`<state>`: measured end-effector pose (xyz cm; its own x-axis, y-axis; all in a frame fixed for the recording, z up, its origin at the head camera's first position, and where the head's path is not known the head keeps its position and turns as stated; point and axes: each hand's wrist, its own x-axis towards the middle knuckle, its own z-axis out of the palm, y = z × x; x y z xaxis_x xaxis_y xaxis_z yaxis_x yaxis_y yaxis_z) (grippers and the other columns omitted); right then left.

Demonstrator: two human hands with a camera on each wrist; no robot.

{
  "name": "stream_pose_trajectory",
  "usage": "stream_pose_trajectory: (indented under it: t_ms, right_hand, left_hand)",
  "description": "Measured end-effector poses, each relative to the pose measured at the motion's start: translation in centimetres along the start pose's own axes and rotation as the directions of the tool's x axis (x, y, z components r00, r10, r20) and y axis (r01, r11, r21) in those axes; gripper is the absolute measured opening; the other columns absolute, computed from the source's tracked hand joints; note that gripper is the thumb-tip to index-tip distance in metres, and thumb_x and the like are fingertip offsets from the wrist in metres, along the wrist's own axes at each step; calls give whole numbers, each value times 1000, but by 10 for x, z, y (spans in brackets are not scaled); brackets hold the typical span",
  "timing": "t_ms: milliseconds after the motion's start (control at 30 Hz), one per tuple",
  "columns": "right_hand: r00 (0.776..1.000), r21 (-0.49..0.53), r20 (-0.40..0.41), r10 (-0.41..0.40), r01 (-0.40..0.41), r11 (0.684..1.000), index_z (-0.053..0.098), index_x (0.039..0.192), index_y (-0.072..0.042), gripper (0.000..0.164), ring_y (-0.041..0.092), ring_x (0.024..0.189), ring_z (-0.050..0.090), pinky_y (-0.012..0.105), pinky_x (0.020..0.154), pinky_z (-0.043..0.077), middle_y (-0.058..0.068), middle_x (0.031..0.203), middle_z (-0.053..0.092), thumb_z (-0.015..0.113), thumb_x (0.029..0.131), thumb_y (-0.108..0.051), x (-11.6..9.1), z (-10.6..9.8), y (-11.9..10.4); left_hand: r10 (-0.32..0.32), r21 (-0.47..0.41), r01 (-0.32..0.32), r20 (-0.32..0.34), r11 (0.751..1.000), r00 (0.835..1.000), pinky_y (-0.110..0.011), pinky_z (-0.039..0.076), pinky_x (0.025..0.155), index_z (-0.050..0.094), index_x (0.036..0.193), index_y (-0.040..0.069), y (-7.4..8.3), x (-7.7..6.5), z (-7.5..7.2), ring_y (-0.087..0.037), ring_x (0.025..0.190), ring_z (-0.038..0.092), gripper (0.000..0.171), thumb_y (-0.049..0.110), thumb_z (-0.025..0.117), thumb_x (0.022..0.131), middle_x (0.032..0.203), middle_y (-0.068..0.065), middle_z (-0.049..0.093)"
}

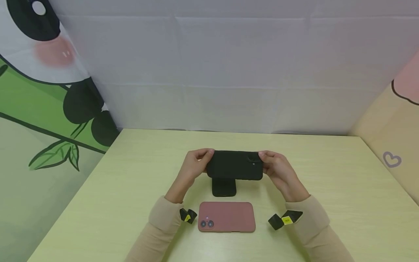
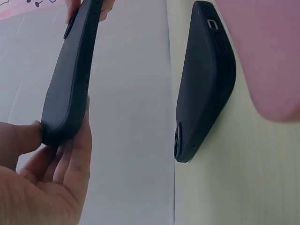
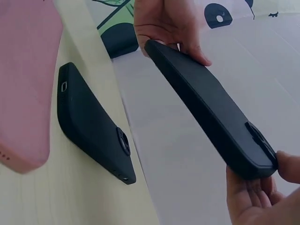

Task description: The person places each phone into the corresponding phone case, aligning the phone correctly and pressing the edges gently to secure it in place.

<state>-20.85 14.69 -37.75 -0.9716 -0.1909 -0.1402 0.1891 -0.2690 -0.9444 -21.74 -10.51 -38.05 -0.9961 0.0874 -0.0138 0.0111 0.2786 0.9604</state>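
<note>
A black phone [image 1: 234, 166] with a raised camera surround is held level in the air, its back facing the head camera. My left hand [image 1: 192, 166] pinches its left end, thumb on the back and fingers behind. At the camera end, my right hand [image 1: 282, 175] grips it the same way. Both wrist views show its side; the front is hidden. Below it, a second black phone [image 1: 224, 187] lies back up on the table, partly covered in the head view; its charging port shows in both wrist views. Nearer me lies a pink phone [image 1: 226, 217], camera side up.
The pale yellow table [image 1: 147, 160] ends at a white cloth wall [image 1: 229, 72] behind. Printed panels stand at the left [image 1: 49, 145] and right [image 1: 389, 142]. Small black-and-yellow devices [image 1: 285, 219] are strapped at both sleeve cuffs, beside the pink phone.
</note>
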Motion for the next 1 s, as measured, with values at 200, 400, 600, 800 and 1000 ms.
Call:
stream_pose_trajectory:
  t_ms: [200, 400, 600, 800, 1000]
  right_hand:
    - [1000, -14, 8, -3, 3, 1000, 67, 80, -16, 22, 8, 65, 60, 21, 65, 47, -6, 74, 65, 51, 94, -12, 0, 0, -1]
    - [1000, -43, 26, -17, 18, 999, 68, 83, -17, 16, 7, 66, 62, 20, 65, 49, -6, 76, 66, 55, 92, -14, -1, 4, -2]
    - [999, -118, 41, -7, 12, 993, 64, 97, -8, 11, 8, 72, 63, 20, 69, 51, -4, 83, 66, 59, 89, -14, -1, 7, -2]
    - [998, -209, 47, -35, 44, 977, 56, 109, 5, 24, 8, 74, 65, 21, 71, 52, -6, 81, 68, 59, 88, -7, 0, 7, 1]
    - [999, -257, 24, -33, 38, 966, 57, 107, 6, 21, 7, 70, 65, 22, 68, 53, -7, 76, 68, 58, 88, -4, -1, 9, 1]
  left_hand:
    - [-40, -8, 39, -76, 999, 996, -28, 55, 61, 66, 111, 5, 3, -1, 3, -13, 65, 64, 30, 25, 57, 91, 96, -15, 67]
    - [-48, 8, 49, -153, 999, 987, -31, 56, 68, 68, 108, 5, 4, -1, 3, -20, 80, 66, 28, 24, 58, 90, 104, -14, 67]
    - [-39, -10, 37, -195, 999, 980, -33, 55, 73, 69, 105, 3, 4, -1, 2, -24, 87, 67, 25, 20, 58, 90, 104, -16, 67]
    - [-56, -24, 52, -206, 998, 977, -33, 54, 75, 70, 101, 2, 4, 0, 1, -21, 85, 66, 24, 19, 59, 90, 100, -15, 68]
    - [-92, -44, 85, -197, 995, 976, -36, 53, 81, 70, 99, -1, 6, -2, 0, -22, 86, 66, 24, 18, 58, 90, 98, -17, 68]
